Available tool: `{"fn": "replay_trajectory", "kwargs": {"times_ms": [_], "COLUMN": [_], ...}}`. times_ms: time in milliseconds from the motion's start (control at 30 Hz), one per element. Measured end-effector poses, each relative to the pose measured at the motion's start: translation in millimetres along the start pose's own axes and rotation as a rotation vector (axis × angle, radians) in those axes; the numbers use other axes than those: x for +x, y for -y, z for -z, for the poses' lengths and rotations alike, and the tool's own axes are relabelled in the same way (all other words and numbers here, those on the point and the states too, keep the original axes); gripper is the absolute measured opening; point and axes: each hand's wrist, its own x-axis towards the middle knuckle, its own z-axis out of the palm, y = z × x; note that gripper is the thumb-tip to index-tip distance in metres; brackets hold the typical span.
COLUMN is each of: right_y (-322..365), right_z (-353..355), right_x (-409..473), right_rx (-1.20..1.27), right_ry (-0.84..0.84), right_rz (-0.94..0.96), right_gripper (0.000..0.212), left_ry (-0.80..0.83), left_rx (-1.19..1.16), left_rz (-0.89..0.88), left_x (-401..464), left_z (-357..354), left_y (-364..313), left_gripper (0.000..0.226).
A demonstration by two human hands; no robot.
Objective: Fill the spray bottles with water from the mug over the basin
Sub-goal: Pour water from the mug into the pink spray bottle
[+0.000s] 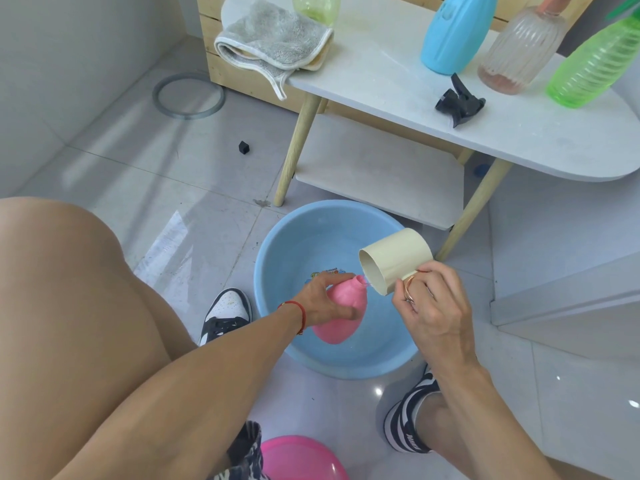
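A pink bottle (341,311) with no spray head is tilted over the light blue basin (277,254) on the floor. My left hand (320,299) grips the bottle around its upper body. My right hand (433,306) holds a cream mug (394,261) by its handle, tipped on its side with its rim at the bottle's open neck. A thin stream of water shows at the neck. On the white table stand a blue bottle (453,32), a clear ribbed bottle (519,50) and a green bottle (595,64); a black spray head (459,102) lies beside them.
A grey towel (270,46) and a yellow-green bottle (317,8) sit at the table's left end. A lower shelf (377,174) and wooden legs stand just behind the basin. A grey ring (188,95) and small black cap (244,147) lie on the tiles. A pink basin (301,459) is at my feet.
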Motion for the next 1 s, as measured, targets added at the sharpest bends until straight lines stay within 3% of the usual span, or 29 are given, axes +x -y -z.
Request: {"fn": "replay_trajectory", "kwargs": {"times_ms": [167, 333, 433, 533, 633, 767, 900, 1000], "right_y": [-5, -8, -11, -14, -11, 6, 20, 24], "right_z": [-5, -18, -33, -58, -81, -102, -111, -115], "right_x": [0, -5, -10, -23, -40, -60, -71, -73], "right_rx": [-0.004, 0.072, 0.174, 0.204, 0.101, -0.158, -0.172, 0.109], "right_ry": [-0.002, 0.007, 0.148, 0.439, 0.748, 1.068, 1.125, 1.078], "right_rz": [-0.047, -0.230, -0.570, -0.778, -0.750, -0.532, -0.466, -0.582], "right_gripper": [0.029, 0.034, 0.044, 0.046, 0.050, 0.026, 0.029, 0.027], "left_ry": [-0.027, -0.093, -0.153, -0.223, -0.269, -0.301, -0.330, -0.335], "left_rx": [0.035, -0.012, -0.030, -0.024, 0.030, 0.072, 0.052, 0.029], "left_rz": [-0.031, -0.002, 0.020, 0.039, 0.066, 0.098, 0.126, 0.139], "left_x": [3, 8, 8, 5, 3, 1, -2, -4], "left_z": [-4, -1, 2, 5, 9, 11, 12, 12], "left_y": [4, 11, 15, 19, 22, 26, 27, 26], "left_gripper": [0.061, 0.062, 0.058, 0.061, 0.076, 0.074, 0.078, 0.072]}}
